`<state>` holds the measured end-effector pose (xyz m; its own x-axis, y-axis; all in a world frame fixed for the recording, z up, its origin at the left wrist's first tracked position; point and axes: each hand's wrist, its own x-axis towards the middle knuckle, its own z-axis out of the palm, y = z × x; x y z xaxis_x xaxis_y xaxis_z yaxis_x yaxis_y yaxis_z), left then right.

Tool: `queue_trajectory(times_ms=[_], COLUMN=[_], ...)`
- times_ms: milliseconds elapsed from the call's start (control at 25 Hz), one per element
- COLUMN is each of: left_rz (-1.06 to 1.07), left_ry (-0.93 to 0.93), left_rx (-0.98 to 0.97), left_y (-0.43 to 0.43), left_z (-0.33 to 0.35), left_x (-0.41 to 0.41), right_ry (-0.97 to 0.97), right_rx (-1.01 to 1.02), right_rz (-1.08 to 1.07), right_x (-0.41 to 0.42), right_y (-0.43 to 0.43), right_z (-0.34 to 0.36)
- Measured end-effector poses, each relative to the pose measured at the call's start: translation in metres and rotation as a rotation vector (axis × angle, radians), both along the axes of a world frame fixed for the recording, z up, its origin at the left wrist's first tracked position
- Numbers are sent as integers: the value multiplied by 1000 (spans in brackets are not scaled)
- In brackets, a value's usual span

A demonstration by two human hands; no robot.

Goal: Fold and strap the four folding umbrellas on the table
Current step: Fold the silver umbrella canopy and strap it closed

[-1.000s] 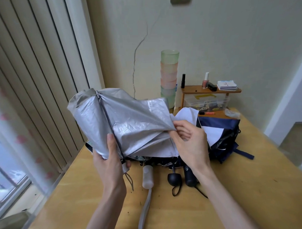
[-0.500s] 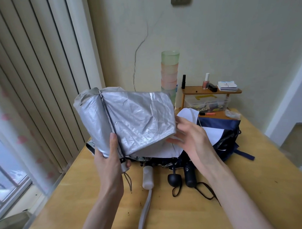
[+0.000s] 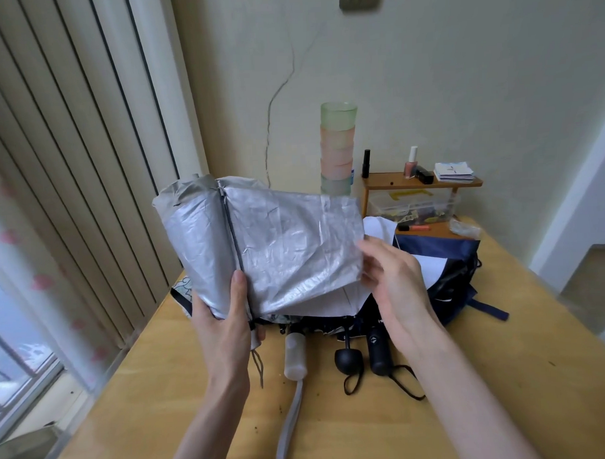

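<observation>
Bare left hand (image 3: 225, 324) and right hand (image 3: 395, 288), slender forearms uncovered to the frame edge.

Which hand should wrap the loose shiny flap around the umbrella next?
Probably the right hand. It is open and sits just beside the loose edge of the silver umbrella. The left hand is busy: it grips the gathered part at the lower end, so it cannot let go.
</observation>
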<state>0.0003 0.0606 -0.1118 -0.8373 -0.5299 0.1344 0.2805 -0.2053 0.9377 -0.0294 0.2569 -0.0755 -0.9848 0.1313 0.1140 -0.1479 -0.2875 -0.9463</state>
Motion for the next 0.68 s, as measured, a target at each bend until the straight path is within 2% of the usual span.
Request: queue_trajectory(times_ms=[120,240,360,440,480,600,680], left_rz=[-30,-35,-2,10,9,16,48], left_ry=[3,28,51,50,52,57,64], left_rx=[-46,-87,-81,-62,-53,-44,-45], left_y=[4,6,5,4,3,4,2], left_z=[-2,-3,-5,-7,-7,-8,-9], left_x=[1,1,-1,-2,-2,-3,-3], right_ry=[-58,9,105,95,58,-80,-70], right_rx=[62,33,-135,-231,-217,107,270], right_rz=[-54,-152,-61,22,41,11,35], right_x=[0,-4,-1,1,2,0,0], right_y=[-3,-1,2,1,0,-4,-5], right_z=[-3,-7,4,9,10,0,-7])
